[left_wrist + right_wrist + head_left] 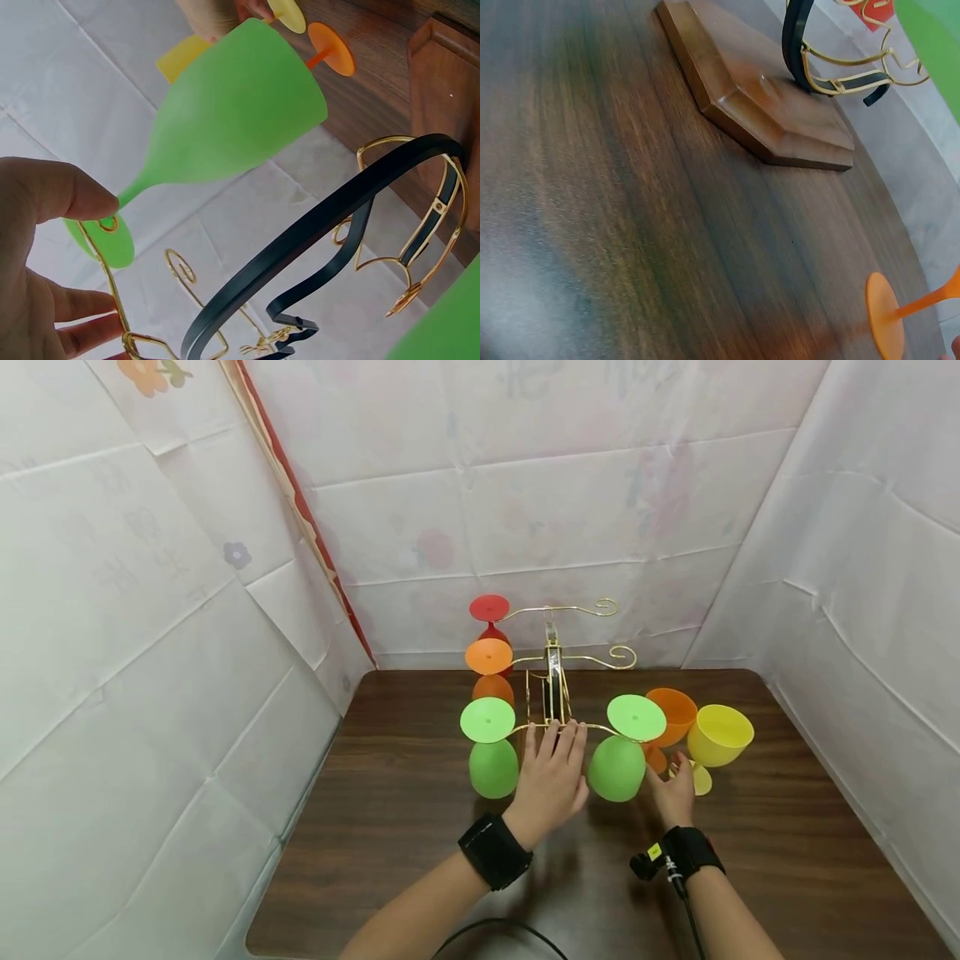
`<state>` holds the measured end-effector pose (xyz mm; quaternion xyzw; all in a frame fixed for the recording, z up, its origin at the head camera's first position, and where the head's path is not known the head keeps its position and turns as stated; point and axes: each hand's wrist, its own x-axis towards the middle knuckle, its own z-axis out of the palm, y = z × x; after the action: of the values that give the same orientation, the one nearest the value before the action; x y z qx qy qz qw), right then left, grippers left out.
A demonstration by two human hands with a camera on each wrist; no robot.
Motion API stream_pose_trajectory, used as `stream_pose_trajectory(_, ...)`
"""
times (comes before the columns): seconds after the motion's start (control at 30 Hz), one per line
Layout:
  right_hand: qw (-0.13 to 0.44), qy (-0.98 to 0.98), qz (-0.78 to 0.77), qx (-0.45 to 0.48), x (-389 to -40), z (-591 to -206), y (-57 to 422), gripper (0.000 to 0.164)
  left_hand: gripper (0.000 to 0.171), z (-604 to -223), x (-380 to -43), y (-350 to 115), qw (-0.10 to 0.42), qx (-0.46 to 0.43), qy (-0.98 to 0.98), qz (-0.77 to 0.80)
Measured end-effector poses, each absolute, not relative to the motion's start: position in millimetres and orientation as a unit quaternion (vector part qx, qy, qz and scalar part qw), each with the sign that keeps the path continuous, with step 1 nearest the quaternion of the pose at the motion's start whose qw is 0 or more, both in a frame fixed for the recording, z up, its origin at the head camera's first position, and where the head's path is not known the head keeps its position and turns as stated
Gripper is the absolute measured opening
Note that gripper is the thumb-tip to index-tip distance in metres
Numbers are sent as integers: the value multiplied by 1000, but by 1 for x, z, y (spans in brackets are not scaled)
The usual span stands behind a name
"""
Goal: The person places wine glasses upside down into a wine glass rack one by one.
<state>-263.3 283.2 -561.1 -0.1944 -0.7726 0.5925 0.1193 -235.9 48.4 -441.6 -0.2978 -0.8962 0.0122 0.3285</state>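
Note:
My left hand [553,777] lays its straight fingers over the front gold wire arm of a goblet rack [553,681]. Upside down on that arm hang two green goblets, one left [493,768] and one right [617,768]. Behind the left one hang an orange goblet [489,656] and a red goblet [489,607]. At the right, my right hand [675,797] reaches low, thumb and fingers apart, by the feet of a standing orange goblet [673,714] and a yellow goblet [720,735]. Whether its fingertips touch either is unclear.
The rack's wooden base [772,112] stands on the brown table [390,827]. Two curled wire hooks [622,653] at the back right carry nothing. White sheeting [525,510] encloses the table behind and at both sides. A black cable [502,921] lies near the front.

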Motion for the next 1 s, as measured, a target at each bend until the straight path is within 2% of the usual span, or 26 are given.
stream_pose_trajectory(0.4, 136, -736, 629, -209, -279, -564, 285, 95, 68, -444, -236, 49, 331, -296, -896, 12)
stream_pose_trajectory(0.87, 238, -694, 660, -162, -302, -565, 286, 84, 67, -444, -233, 50, 319, -289, -902, 20)
stream_pose_trajectory(1.0, 269, -697, 646, -155, -306, -562, 284, 85, 68, -443, -233, 50, 319, -288, -903, 18)
